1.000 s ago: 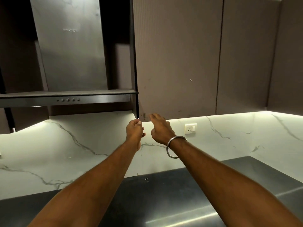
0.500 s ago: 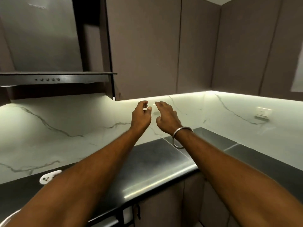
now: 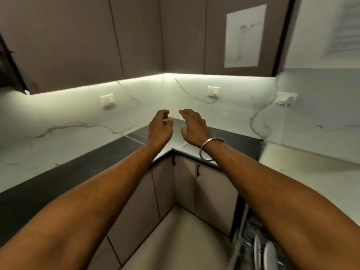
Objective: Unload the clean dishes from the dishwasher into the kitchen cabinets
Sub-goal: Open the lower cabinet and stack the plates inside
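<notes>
Dark corner counter [image 3: 58,182] under two empty hands (loosely curled): left hand [image 3: 159,129], right hand [image 3: 193,126]; two plates [image 3: 269,254] racked low

— What do you see?
— I see my left hand [image 3: 159,128] and right hand [image 3: 194,126] just apart, fingers loosely curled, above the dark desk [image 3: 93,164] corner.
— Dishes?
— Plates [image 3: 270,254] upright in the rack [image 3: 245,247], lower right.

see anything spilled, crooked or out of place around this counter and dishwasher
Nothing looks spilled or damaged. The dark stone countertop shows no mess, and the white plates stand upright in the wire dishwasher rack. Only oddity: a white paper sheet stuck on a brown upper cabinet door.
</notes>
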{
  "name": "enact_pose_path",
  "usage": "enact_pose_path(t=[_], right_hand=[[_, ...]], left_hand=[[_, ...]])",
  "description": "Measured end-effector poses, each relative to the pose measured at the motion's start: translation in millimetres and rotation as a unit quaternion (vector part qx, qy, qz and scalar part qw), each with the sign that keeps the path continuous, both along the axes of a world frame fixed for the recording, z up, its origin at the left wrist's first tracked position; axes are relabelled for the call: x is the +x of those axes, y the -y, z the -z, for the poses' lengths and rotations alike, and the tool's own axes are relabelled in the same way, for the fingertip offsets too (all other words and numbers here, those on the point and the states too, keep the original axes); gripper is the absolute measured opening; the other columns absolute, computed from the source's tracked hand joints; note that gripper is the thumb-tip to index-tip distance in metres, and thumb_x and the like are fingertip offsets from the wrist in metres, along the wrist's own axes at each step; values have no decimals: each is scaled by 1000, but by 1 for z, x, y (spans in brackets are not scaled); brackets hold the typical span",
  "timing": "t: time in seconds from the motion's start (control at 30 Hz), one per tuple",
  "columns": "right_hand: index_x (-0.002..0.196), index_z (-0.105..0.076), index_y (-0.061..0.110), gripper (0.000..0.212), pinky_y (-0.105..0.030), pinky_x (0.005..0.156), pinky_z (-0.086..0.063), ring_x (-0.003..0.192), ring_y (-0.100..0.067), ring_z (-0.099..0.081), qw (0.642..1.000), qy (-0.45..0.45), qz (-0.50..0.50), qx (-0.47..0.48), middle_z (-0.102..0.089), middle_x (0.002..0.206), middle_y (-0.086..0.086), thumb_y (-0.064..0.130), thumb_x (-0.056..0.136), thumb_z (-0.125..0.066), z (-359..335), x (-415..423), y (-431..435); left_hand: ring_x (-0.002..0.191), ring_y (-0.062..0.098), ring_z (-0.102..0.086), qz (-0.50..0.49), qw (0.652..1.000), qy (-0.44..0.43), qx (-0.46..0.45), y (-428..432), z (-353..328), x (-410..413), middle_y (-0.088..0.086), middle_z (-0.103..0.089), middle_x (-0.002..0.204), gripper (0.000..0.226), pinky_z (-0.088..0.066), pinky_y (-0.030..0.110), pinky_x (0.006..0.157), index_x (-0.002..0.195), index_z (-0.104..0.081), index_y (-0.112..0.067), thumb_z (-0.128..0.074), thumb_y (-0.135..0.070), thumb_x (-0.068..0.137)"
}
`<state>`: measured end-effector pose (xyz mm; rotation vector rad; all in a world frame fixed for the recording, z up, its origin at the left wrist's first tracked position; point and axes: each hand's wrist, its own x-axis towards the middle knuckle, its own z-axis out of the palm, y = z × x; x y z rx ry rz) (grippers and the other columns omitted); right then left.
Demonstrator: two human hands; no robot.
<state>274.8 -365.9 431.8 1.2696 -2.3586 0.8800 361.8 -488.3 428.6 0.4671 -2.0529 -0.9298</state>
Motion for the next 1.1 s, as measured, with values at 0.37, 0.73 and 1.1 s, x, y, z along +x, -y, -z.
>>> enact_pose_path(t=[0.37,0.73,1.1], right_hand=[[149,-43,16,64,-52,111,-37,140,-24,-37,990,53,126,39,-44,151,-3,10,86,-54,69,-12,-233],[148,-44,17,66,-50,111,-36,139,-26,-38,962,130,233,67,-45,151,-3,7,83,-51,149,-2,-348],[147,-46,16,61,-51,107,-42,135,-26,-43,919,214,322,76,-49,147,-3,11,86,-53,261,8,-328]], left_hand=[[110,14,-63,151,985,71,49,-211,78,-35,2,-65,131,34,-53,36,98,136,-58,-18,-57,-28,103],[109,16,-64,239,960,129,64,-313,158,-60,2,-67,124,33,-53,36,99,134,-60,-13,-59,-22,102],[109,14,-62,305,917,238,97,-281,259,-72,3,-64,128,36,-55,39,100,139,-56,-15,-58,-20,104]])
